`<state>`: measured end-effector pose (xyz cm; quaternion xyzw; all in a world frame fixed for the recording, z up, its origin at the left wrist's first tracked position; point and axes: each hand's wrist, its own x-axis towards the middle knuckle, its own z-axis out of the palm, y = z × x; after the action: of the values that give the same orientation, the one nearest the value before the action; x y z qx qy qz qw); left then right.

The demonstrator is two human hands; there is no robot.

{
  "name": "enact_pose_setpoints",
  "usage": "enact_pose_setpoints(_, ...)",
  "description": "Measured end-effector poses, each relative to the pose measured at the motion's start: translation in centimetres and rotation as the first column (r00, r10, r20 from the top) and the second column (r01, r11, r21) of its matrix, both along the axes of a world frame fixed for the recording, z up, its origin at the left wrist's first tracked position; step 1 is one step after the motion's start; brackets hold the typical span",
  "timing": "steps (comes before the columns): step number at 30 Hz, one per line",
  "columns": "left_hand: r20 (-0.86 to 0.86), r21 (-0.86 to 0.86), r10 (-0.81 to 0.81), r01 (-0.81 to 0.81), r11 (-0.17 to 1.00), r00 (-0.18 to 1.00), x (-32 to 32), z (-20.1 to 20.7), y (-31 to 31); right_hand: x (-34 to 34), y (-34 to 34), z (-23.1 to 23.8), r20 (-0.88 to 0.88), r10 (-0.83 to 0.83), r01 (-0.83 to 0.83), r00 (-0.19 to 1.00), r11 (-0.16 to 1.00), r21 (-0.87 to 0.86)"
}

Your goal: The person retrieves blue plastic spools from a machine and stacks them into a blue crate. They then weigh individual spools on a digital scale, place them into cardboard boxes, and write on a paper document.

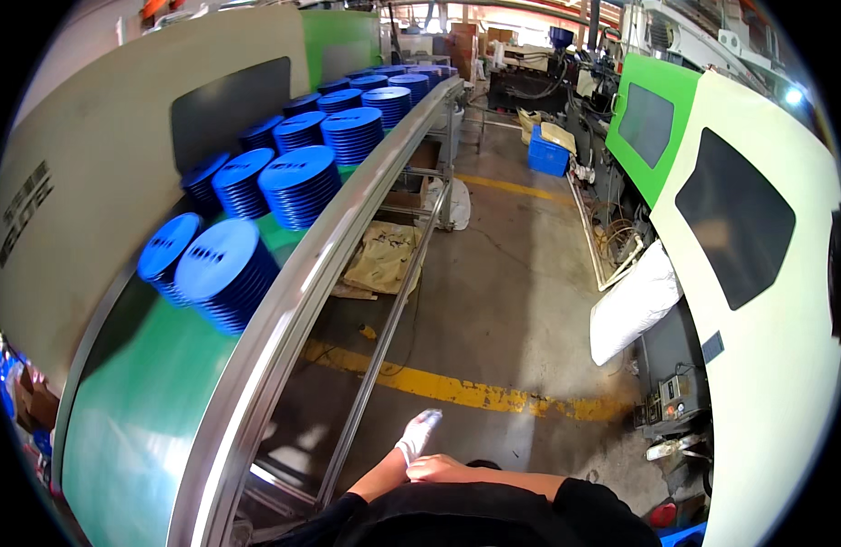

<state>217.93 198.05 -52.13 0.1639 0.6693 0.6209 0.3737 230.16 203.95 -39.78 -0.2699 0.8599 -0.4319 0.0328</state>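
A white glove (pixel 410 447) covers my left hand (pixel 421 428), which is held low in front of my body with its fingers stretched out and nothing in them. My right hand (pixel 436 469) is bare and closed at the left wrist, pinching the glove's cuff. Both hands are over the floor, just right of the conveyor's metal frame (pixel 284 365). On the green conveyor belt (pixel 151 392) stand several stacks of blue round discs, the closest stack (pixel 224 269) far ahead and left of my hands.
Machines with pale and green panels (pixel 758 182) line the right side. A white sack (pixel 635 305) leans there, with a blue crate (pixel 549 153) farther back. Yellow lines (pixel 475 392) cross the floor. Under the conveyor lies a beige sack (pixel 384 257).
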Motion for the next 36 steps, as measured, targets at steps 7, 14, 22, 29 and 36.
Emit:
enact_pose_setpoints(7,0.243,-0.112,-0.164,0.196,0.974,0.956,-12.1,-0.4,16.9,-10.8,18.5,-3.1,0.005,-0.188,0.188,0.982,0.982,-0.024)
enact_pose_setpoints(14,-0.48,-0.652,-0.596,0.194,0.733,0.644,-28.8,-9.4,17.9,-26.4,39.0,2.3,0.078,-0.403,0.41,0.912,0.904,-0.123)
enact_pose_setpoints(22,0.175,-0.85,0.148,0.073,0.522,0.973,-32.6,-9.1,18.1,-43.8,60.1,4.0,0.151,-0.499,0.521,0.853,0.83,-0.199)
enact_pose_setpoints(29,0.103,-0.835,-0.083,0.131,0.535,0.991,-46.7,-12.5,36.4,-59.6,76.5,4.8,0.016,-0.546,0.541,0.838,0.827,-0.151)
enact_pose_setpoints(36,-0.399,-0.368,0.02,-0.181,0.912,0.917,-67.1,-4.4,64.2,-77.2,96.3,12.1,-0.179,-0.76,0.681,0.625,0.642,-0.351)
